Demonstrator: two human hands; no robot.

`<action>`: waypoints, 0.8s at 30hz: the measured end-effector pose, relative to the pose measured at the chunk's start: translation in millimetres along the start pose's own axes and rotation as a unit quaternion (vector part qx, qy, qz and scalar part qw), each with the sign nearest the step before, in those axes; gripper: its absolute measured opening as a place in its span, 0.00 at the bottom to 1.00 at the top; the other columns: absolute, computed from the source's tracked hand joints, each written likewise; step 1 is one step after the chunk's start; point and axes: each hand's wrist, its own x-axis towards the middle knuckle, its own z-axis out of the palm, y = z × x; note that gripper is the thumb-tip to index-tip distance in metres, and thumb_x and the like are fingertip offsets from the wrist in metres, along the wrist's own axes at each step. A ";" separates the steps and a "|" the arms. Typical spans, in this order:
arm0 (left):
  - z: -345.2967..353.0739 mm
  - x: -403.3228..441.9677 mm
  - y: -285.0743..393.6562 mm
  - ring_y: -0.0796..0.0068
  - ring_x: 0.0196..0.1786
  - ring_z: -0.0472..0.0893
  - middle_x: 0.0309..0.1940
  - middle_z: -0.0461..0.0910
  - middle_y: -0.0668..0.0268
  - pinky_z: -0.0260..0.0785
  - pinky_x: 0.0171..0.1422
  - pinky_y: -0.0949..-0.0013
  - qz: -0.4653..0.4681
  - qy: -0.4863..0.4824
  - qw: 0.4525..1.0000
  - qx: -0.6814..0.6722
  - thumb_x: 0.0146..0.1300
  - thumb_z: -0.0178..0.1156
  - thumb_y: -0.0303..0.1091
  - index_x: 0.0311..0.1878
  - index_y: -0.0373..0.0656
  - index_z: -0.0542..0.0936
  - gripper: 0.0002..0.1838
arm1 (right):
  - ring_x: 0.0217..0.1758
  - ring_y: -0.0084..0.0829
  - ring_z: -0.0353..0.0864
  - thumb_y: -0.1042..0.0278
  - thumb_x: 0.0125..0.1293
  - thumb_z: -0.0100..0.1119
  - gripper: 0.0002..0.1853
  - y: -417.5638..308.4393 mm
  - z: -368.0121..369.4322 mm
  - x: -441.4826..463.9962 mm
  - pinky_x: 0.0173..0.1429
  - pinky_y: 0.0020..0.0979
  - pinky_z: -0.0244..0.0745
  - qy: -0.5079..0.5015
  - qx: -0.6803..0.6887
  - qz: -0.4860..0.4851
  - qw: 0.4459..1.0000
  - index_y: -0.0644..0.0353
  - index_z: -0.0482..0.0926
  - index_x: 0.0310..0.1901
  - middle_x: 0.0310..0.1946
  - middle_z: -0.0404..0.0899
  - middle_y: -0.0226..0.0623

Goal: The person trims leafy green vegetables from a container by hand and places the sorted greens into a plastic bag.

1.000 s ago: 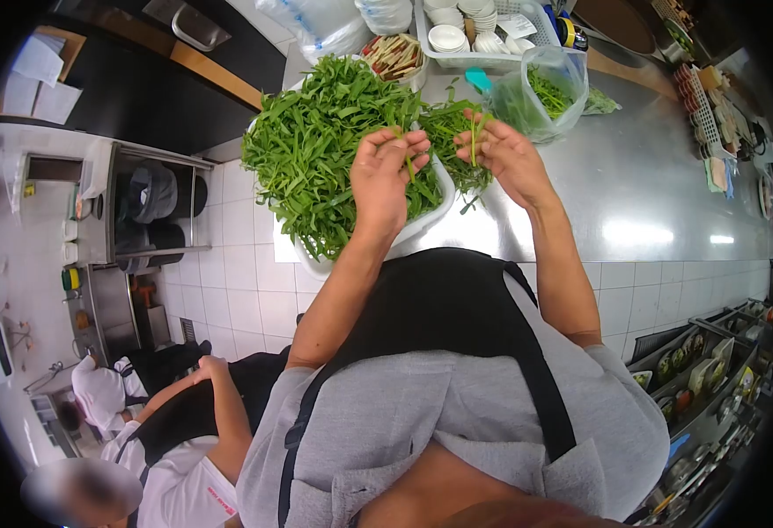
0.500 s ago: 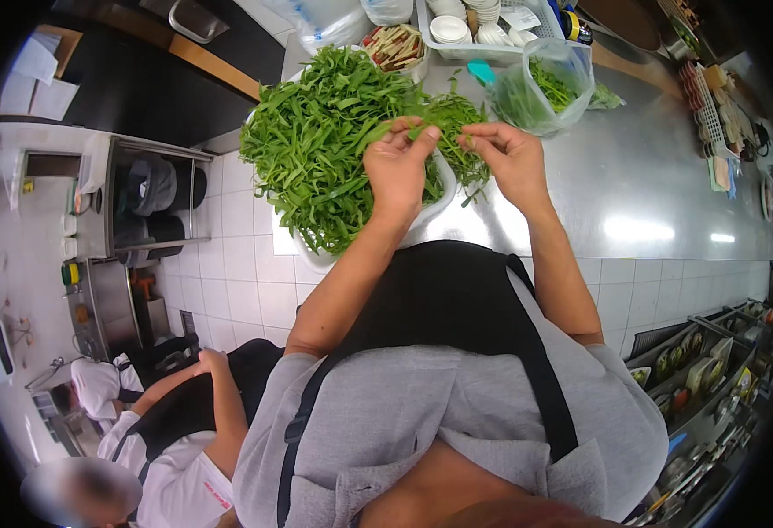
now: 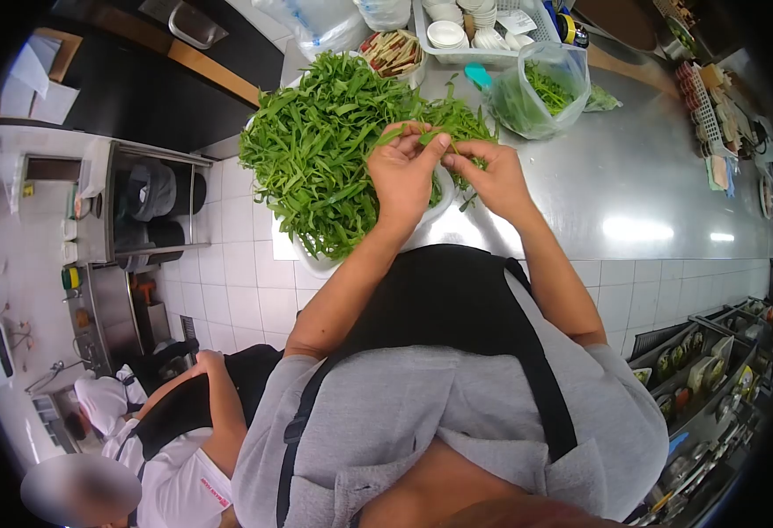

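A big heap of leafy greens point(image 3: 316, 150) fills a white tub point(image 3: 442, 195) at the near left part of the steel counter. My left hand point(image 3: 407, 176) is closed on a green stem with leaves, in front of the heap's right side. Close beside it, my right hand point(image 3: 492, 180) pinches the same greens, its fingertips almost touching my left thumb. Loose greens point(image 3: 459, 117) lie just beyond both hands, partly hidden by them. A clear plastic bag point(image 3: 538, 95) with more green stems stands behind my right hand.
Behind the greens are a tub of cut red-and-white pieces point(image 3: 393, 55) and a white basket point(image 3: 479, 55) with small dishes. A turquoise object point(image 3: 478, 76) lies by the bag. The steel counter point(image 3: 615, 176) extends right. Co-workers point(image 3: 175, 440) stand at the lower left.
Both hands, apart a second ago with stems in each, have come together. Since half a second ago, my right hand has shifted left toward my left hand.
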 end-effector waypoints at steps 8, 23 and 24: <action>2.2 -3.4 -14.8 0.76 0.49 0.83 0.50 0.85 0.57 0.74 0.57 0.73 -0.013 -0.050 0.999 0.007 0.74 0.63 0.26 0.50 0.37 0.77 0.07 | 0.39 0.19 0.80 0.69 0.72 0.66 0.10 11.4 27.5 -4.0 0.44 0.24 0.75 0.035 0.141 -0.001 0.989 0.67 0.88 0.47 0.39 0.88 0.33; 5.4 -3.6 45.1 0.63 0.76 0.68 0.74 0.69 0.54 0.61 0.78 0.56 0.090 -0.208 0.959 0.171 0.75 0.62 0.33 0.77 0.38 0.65 0.31 | 0.41 0.43 0.85 0.73 0.71 0.62 0.12 -25.1 -129.6 43.8 0.48 0.34 0.78 0.267 -0.284 -0.187 0.902 0.62 0.86 0.53 0.40 0.84 0.45; -1.4 -5.8 46.9 0.64 0.75 0.70 0.73 0.70 0.55 0.62 0.77 0.58 0.082 -0.206 0.961 0.166 0.75 0.62 0.32 0.76 0.37 0.66 0.30 | 0.41 0.45 0.85 0.74 0.70 0.62 0.13 1.4 -156.3 52.7 0.49 0.34 0.79 0.230 -0.371 -0.175 0.883 0.61 0.85 0.54 0.42 0.84 0.46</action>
